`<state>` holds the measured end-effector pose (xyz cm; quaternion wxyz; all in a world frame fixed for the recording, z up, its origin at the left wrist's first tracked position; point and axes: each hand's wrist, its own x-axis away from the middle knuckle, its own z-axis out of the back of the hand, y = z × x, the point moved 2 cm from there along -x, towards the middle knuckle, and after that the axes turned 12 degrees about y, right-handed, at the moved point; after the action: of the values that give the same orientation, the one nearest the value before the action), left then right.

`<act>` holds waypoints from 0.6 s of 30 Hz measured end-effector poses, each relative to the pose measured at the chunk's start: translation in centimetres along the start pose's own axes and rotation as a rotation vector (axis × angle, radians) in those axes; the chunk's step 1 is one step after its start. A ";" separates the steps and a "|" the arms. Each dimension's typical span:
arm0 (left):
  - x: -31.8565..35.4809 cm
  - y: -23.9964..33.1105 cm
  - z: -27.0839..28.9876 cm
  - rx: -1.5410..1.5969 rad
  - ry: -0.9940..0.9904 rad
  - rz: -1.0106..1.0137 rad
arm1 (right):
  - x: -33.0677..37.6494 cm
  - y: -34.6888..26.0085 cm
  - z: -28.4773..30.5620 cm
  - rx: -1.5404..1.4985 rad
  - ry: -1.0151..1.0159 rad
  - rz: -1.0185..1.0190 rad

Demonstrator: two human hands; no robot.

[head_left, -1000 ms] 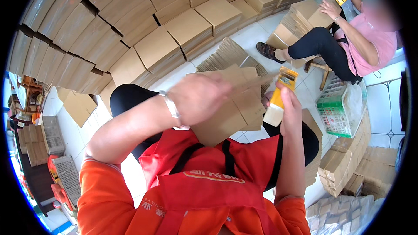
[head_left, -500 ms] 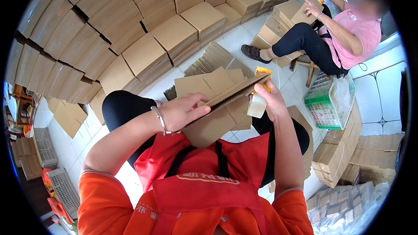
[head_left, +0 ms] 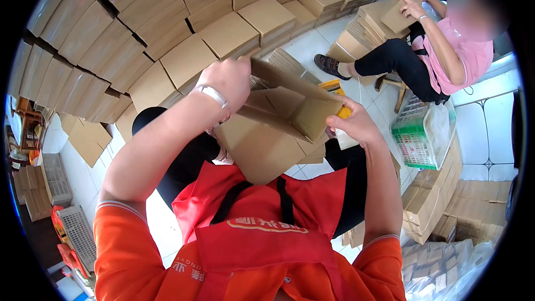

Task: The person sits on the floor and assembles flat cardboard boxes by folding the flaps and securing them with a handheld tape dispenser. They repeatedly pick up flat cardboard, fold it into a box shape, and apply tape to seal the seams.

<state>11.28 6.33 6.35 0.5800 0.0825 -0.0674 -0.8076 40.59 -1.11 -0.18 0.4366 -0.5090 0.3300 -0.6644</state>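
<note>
A brown cardboard box (head_left: 312, 116), spread into a hollow square shape, is held up above my lap. My left hand (head_left: 229, 82) is closed on its upper left edge, the fingertips partly hidden behind the board. At the box's right corner my right hand (head_left: 356, 125) is wrapped round a yellow tape dispenser (head_left: 344, 112), with pale tape showing below the palm. The thumb of that hand lies close to the box's corner. Beneath the box, flat cardboard pieces (head_left: 259, 147) lie between my knees.
Stacked flat cartons (head_left: 228, 33) form a wall at the far left. A person in a pink shirt (head_left: 462, 50) sits at the far right, handling a carton (head_left: 400, 11). On the right stand a green and white basket (head_left: 415, 139) and a bundled carton stack (head_left: 426, 200).
The flat folded carton has opened into a hollow box. My left hand has risen and moved away, pulling its edge up. My right hand still holds the tape dispenser, slightly further right.
</note>
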 end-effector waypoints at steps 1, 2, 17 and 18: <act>-1.1 0.0 0.3 0.015 0.021 0.004 | -0.1 -0.4 0.0 0.058 0.021 0.024; -2.1 0.0 0.4 0.036 0.041 0.003 | -0.2 -0.7 0.1 0.119 0.048 0.044; 0.3 1.6 -1.6 -0.069 -0.314 -0.254 | 2.5 2.6 -5.1 0.223 0.164 0.138; 0.4 1.4 -1.4 -0.042 -0.270 -0.351 | 2.4 2.9 -5.1 0.212 0.220 0.107</act>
<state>12.76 5.47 5.30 0.4177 -0.0280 -0.1123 -0.9012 36.14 -4.55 -3.19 0.4837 -0.3659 0.3305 -0.7231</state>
